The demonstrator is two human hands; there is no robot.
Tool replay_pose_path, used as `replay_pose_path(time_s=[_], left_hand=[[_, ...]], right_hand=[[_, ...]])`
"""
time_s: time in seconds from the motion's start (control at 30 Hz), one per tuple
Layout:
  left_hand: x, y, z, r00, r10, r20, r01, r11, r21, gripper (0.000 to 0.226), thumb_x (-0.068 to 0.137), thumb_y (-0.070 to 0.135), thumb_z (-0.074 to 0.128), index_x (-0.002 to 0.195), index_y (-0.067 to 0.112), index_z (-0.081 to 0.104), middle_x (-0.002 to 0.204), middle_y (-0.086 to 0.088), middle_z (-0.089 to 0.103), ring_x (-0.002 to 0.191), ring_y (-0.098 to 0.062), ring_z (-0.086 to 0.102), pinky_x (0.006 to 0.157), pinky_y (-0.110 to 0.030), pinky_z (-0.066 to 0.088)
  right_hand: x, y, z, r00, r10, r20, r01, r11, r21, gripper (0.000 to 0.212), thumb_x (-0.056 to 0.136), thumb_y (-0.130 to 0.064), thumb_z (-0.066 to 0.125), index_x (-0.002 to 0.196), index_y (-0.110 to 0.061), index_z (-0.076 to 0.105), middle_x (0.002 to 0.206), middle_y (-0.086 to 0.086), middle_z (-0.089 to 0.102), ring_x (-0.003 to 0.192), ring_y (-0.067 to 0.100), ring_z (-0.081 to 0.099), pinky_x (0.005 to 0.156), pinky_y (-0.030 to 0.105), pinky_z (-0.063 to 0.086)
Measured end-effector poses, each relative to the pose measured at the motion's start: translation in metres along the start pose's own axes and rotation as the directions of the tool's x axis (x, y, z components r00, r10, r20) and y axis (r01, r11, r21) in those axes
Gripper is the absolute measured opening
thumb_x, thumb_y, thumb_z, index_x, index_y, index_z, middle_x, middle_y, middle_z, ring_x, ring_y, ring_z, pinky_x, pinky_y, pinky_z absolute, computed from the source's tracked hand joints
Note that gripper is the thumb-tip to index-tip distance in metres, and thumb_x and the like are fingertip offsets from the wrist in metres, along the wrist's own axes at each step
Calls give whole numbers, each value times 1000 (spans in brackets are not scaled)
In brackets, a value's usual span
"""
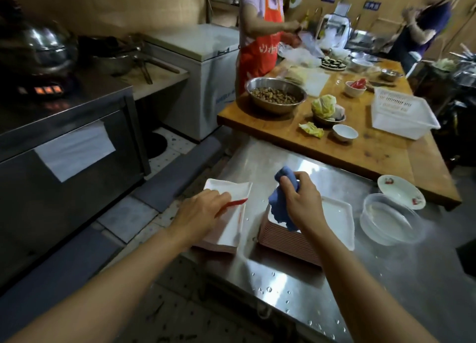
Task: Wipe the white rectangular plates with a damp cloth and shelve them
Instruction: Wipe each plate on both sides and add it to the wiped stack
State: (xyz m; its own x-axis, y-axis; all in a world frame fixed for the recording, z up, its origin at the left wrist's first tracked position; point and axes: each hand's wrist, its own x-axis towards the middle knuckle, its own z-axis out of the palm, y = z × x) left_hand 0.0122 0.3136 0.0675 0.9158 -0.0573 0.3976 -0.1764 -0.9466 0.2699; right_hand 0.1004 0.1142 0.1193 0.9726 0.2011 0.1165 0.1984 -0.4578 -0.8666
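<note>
Mid-task at lower centre, the right hand (pixel 298 203) grips a crumpled blue cloth (pixel 280 208) over the taller stack of white rectangular plates (pixel 334 221), the left hand (pixel 203 213) rests flat-fingered on the shorter stack (pixel 229 229), nothing shelved yet

Right hand (pixel 300 201) gripping blue cloth (pixel 279 208), left hand (pixel 201 213) on plate (pixel 231 229)

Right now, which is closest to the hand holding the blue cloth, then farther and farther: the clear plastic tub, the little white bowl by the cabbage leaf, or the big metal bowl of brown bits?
Measured from the right hand, which grips the blue cloth:
1. Clear plastic tub, just to its right on the steel counter.
2. Little white bowl, beyond it on the wooden table.
3. Big metal bowl, farthest, at the wooden table's far left.
</note>
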Motion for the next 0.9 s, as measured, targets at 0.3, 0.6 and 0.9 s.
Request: replay_pose_path(time_s=[0.3,0.6,0.9], left_hand=[[-34,-3,46,987,134,90,-148,975,168,15,71,13,35,84,20,39,65,-1,51,57,-21,53,30,-23,27],[-50,-6,72,949,8,317,-85,969,230,43,42,-6,80,72,13,55,68,-1,52,60,-20,54,31,-23,22],[-38,-18,88,915,-48,400,-48,973,226,50,38,20,93,75,13,60,74,-2,56,65,-20,57,34,-23,27]], right_hand=[[-7,18,-11,999,19,-36,-19,1000,-23,20,97,-29,46,107,-12,53,90,5,61,81,18,57,62,21,41],[-10,37,-13,996,59,-64,-61,998,-28,17,97,-30,46,106,-16,52,92,3,60,81,13,56,65,20,41],[-8,45,-19,992,96,-78,-98,995,-14,22,98,-32,45,112,-17,52,87,-4,59,79,9,58,71,33,48]])
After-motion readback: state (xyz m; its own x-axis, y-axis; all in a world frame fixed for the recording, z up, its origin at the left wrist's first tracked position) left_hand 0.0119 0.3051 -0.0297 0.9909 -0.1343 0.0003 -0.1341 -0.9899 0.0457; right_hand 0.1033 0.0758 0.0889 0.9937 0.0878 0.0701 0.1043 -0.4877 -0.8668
